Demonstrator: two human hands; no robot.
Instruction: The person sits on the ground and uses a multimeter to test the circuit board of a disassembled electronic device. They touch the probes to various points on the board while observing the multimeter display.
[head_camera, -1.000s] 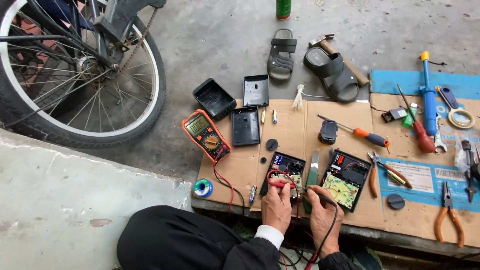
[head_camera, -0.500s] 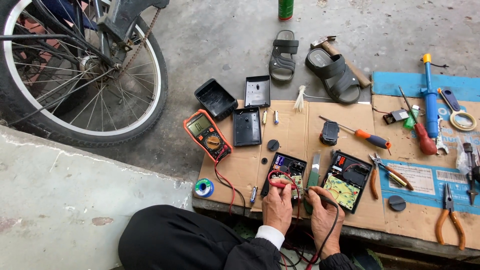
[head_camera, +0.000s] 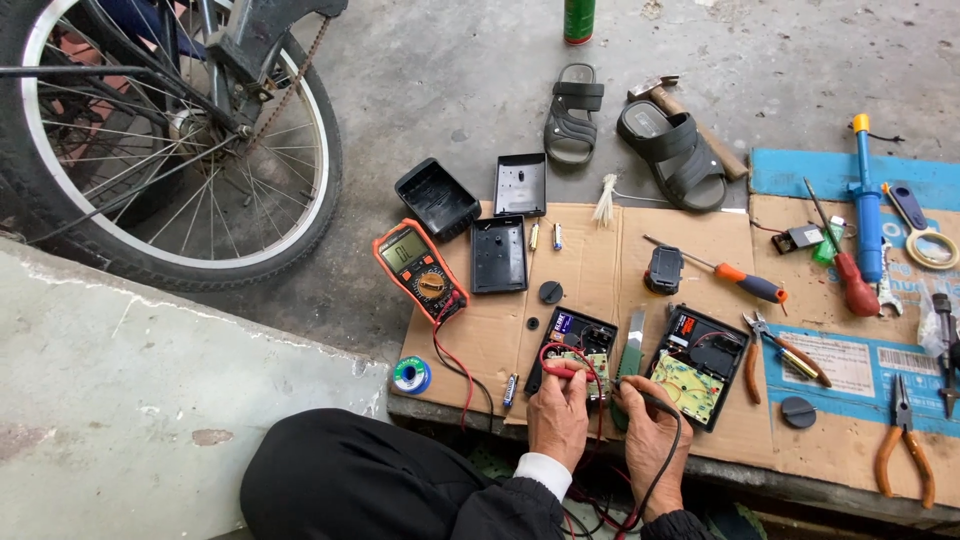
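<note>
We see our left hand (head_camera: 558, 415) pinching the red probe (head_camera: 560, 371) between thumb and fingers, its tip pressed down toward the small opened device (head_camera: 575, 352), whose circuit board lies just ahead of the knuckles on the cardboard sheet (head_camera: 590, 270) that covers the counter. Our right hand (head_camera: 650, 435) is closed around the black probe (head_camera: 632, 395), which points up and to the left toward the same board, so both tips converge on it from below; the left hand is the nearer of the two, almost touching the case. The device's long axis runs away from us, roughly in line with both forearms, which come in side by side with wrists bent downward. Between the hands a green-handled knife (head_camera: 632, 350) lies along that same axis. Further right a second opened case (head_camera: 695, 368) shows its yellowish board. The probe leads trail left to the orange multimeter (head_camera: 420, 270), well apart, beside a solder spool (head_camera: 410, 375)
</note>
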